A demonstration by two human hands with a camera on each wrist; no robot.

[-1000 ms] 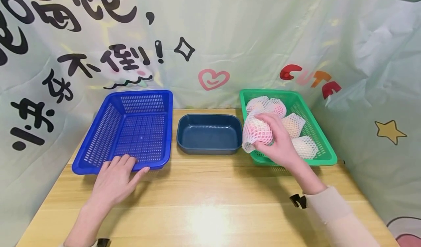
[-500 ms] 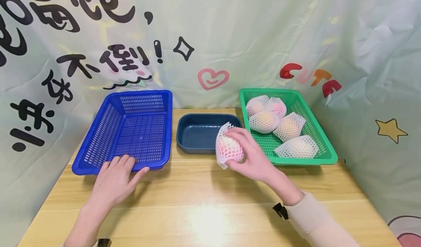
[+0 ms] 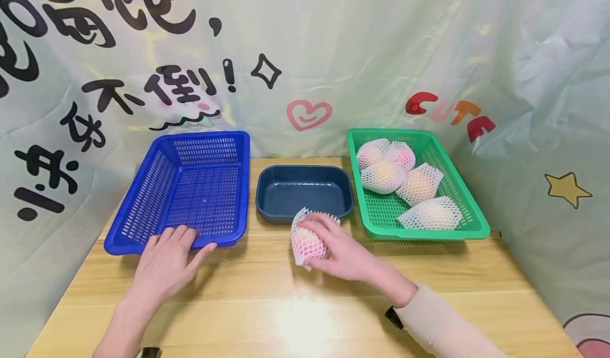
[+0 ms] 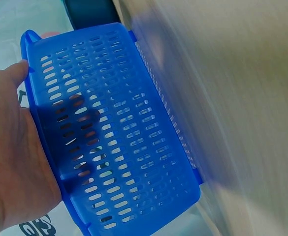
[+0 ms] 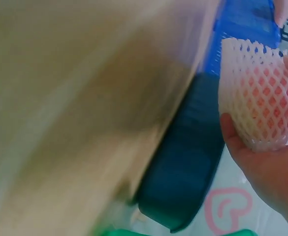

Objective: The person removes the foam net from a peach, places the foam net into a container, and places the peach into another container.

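My left hand (image 3: 164,260) holds the near rim of a blue plastic basket (image 3: 205,196), its fingers over the edge. From the left wrist, the thumb (image 4: 16,73) lies at the rim, and finger shapes show darkly through the slotted wall. In my right hand (image 3: 345,252) is a round pink-and-yellow fruit (image 3: 308,244) in a white foam net, gripped between thumb and fingers. It is over the wood in front of a dark blue dish (image 3: 305,191). The right wrist view shows the net's open end (image 5: 249,46) pointing away from the palm.
Several more net-wrapped fruits (image 3: 383,177) lie in a green basket (image 3: 381,212) at the right. The dish stands between the two baskets on the wooden table (image 3: 267,305). A printed cloth (image 3: 381,56) hangs close behind and along both sides.
My right hand has carried the netted fruit from over the green basket leftward and nearer, past the dish's front right corner. The left hand stays on the blue basket's rim.
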